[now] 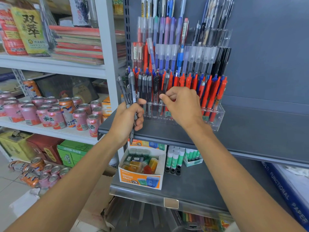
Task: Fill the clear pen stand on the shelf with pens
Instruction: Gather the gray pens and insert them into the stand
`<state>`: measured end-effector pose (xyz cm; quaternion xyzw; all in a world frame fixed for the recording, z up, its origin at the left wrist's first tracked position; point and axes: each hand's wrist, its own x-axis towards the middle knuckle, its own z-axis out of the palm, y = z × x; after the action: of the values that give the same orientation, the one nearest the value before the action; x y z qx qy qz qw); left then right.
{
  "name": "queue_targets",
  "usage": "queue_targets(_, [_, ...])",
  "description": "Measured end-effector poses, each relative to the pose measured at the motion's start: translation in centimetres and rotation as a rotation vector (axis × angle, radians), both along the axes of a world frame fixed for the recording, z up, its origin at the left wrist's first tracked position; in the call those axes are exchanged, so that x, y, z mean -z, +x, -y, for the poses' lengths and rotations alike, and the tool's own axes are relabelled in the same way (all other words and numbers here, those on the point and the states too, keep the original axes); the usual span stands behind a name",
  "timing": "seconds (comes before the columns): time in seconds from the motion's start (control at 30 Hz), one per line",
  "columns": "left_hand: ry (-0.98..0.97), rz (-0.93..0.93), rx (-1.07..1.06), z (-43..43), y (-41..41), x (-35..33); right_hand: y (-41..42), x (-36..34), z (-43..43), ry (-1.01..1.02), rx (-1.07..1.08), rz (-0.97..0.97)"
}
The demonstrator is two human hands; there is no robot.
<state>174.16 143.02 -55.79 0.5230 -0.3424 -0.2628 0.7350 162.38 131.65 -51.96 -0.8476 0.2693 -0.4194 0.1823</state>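
A clear tiered pen stand (217, 117) sits on the grey shelf (250, 131), its rows packed with black, red, blue and purple pens. My left hand (126, 121) is in front of the stand's left end, gripping a small bunch of grey-black pens (128, 91) that stick up above my fist. My right hand (183, 104) is at the front row, fingers pinched on a black pen (164, 86) standing in a slot among other black pens. Red pens (210, 91) fill the front row's right part.
Below the shelf lie an orange-and-white box of erasers (141, 180) and glue sticks (175, 159). A white rack to the left holds pink and orange drink cans (55, 111), notebooks and snack bags. A blue paper box (287, 190) is at the lower right.
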Motion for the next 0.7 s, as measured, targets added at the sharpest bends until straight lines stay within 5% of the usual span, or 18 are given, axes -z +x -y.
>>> queue_targets(0.7, [0.008,0.014,-0.031,-0.4,-1.0,-1.1,-0.2,-0.6,-0.8,-0.106,0.091,-0.189])
